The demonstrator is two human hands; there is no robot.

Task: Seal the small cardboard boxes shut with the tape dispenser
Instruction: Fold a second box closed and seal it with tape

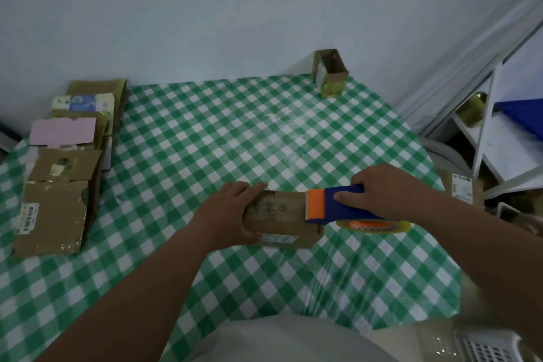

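I grip the tape dispenser (pixel 340 206) in my right hand (pixel 388 191), its orange blade end resting on the small box (pixel 279 217) near the table's (pixel 205 126) near-centre. My left hand (pixel 232 211) clamps the box's left end. I judge steady downward pressure keeps tape flat. A stack of boxes (pixel 58 185) sits far left, an open box (pixel 330 73) far right; neither obstructs.
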